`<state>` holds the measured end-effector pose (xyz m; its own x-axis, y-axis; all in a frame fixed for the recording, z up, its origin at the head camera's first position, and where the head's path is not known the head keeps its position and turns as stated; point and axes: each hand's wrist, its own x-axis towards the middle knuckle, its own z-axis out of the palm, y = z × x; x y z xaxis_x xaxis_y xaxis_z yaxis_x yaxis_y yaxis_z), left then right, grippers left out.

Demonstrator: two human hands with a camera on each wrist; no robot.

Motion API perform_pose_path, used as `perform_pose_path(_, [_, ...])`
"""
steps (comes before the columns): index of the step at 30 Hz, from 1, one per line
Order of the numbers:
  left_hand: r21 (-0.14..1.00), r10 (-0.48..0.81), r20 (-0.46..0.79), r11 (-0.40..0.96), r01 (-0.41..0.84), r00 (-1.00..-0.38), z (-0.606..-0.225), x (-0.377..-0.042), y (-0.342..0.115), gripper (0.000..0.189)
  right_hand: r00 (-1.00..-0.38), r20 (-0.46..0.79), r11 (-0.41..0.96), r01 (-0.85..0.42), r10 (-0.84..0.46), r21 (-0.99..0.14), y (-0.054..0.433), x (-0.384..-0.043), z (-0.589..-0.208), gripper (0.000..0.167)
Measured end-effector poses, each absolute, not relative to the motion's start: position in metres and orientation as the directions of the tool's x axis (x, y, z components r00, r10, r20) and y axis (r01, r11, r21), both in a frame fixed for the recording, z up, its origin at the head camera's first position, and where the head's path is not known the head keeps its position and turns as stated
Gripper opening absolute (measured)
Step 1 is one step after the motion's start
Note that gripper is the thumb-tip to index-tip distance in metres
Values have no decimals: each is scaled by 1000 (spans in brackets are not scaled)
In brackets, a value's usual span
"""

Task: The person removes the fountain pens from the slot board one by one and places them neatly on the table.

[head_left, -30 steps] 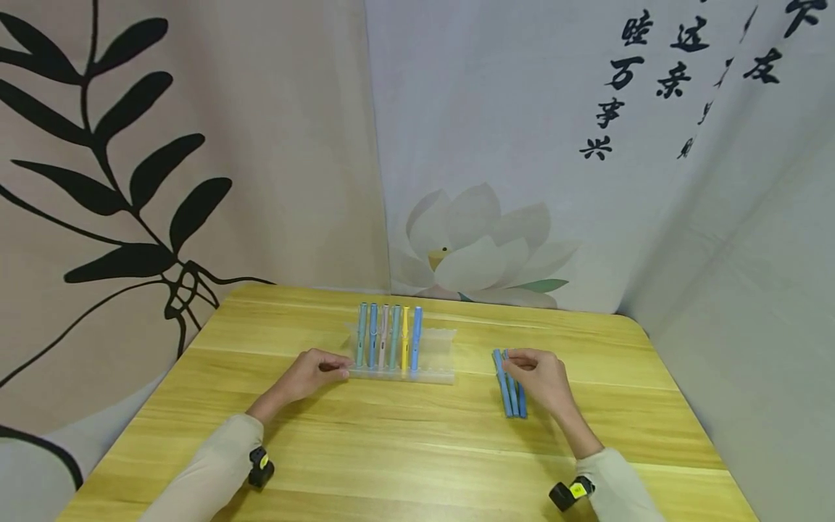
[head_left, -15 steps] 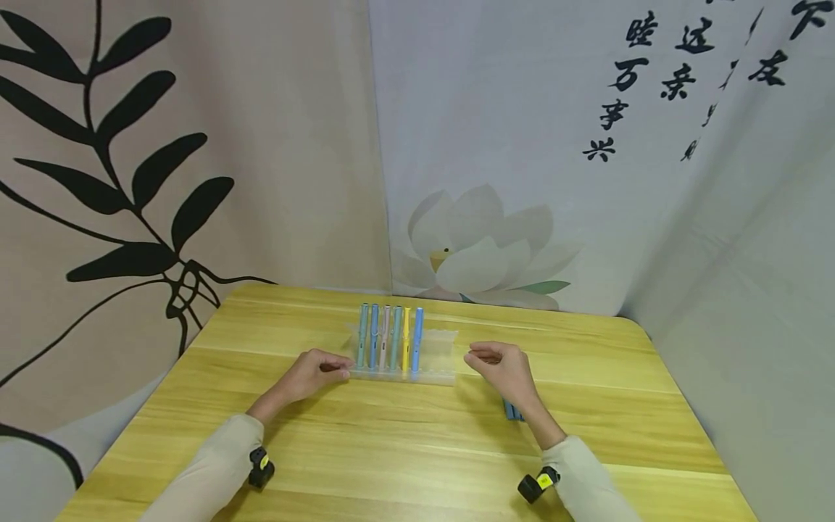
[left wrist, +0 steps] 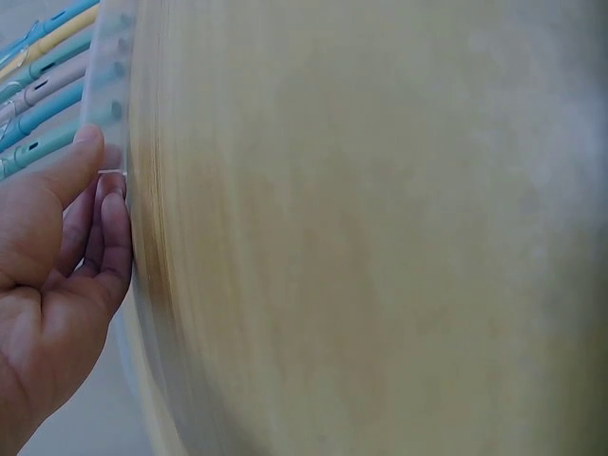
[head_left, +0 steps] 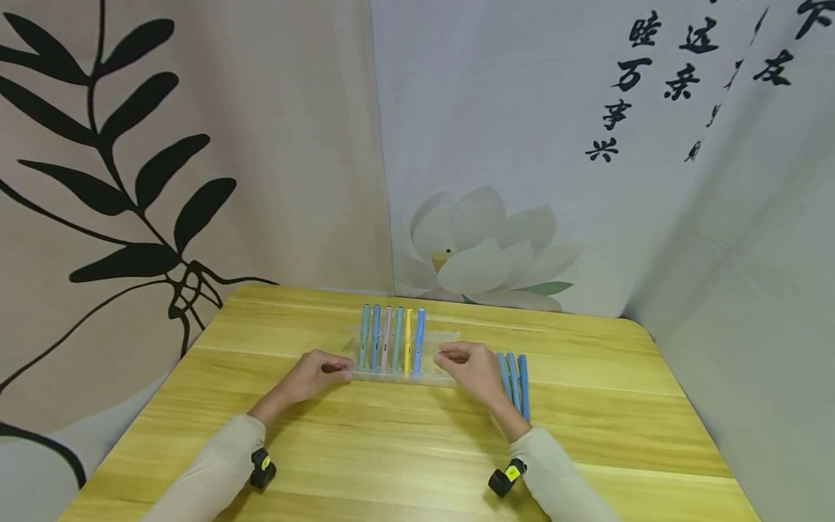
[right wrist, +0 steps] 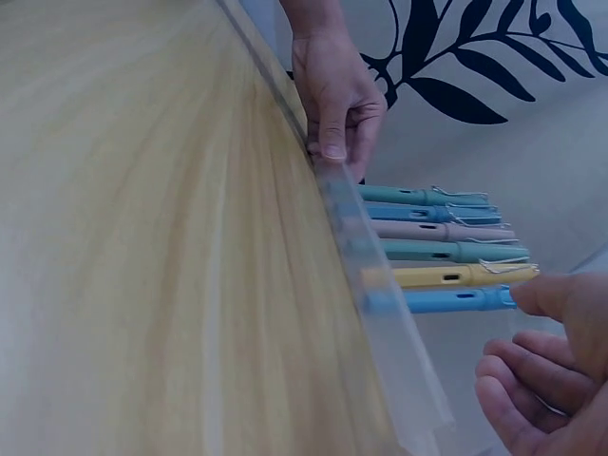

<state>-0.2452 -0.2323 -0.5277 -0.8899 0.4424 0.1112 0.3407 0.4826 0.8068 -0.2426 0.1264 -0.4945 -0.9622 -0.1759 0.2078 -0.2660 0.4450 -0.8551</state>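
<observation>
Yellow wood-grain surface (head_left: 404, 449), clear rack (right wrist: 391, 351) on it; using rack as my ref for all pos. I see L hand (head_left: 318, 373) pinching rack's L end btwn thumb & fingers. R hand (head_left: 475, 368) is at rack's R part, fingers loosely bent, nothing gripped AFAICT; can't tell if it touches. In rack, L to R: green pen (head_left: 364, 337), blue pen (head_left: 375, 337), lilac pen (head_left: 388, 337), 2nd green pen (head_left: 397, 337), yellow pen (head_left: 408, 341), 2nd blue pen (head_left: 419, 341), the last just beside R hand. Clips are at the ends away from rack's front strip. 3 loose blue pens (head_left: 515, 380) lie R of rack, approx parallel, partly hidden by R hand/wrist in head view. Backdrop behind rack: leaf print (head_left: 156, 174) to L, lotus print (head_left: 485, 246) behind/R.
</observation>
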Motion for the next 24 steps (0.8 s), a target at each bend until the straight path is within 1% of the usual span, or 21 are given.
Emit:
perform_pose_path(5, [809, 439, 110, 481, 337, -892, -528, -245, -232, 34, -967, 172, 437, -238, -185, -867, 115, -248, -501, 26])
perform_pose_path(15, [799, 437, 107, 497, 339, -893, -527, -244, -231, 33, -965, 184, 423, -249, -189, -871, 98, -257, -510, 25])
perform_pose_path(24, [796, 440, 107, 499, 342, -892, -525, -244, -231, 33, -967, 151, 443, -230, -207, -867, 92, -264, -518, 25])
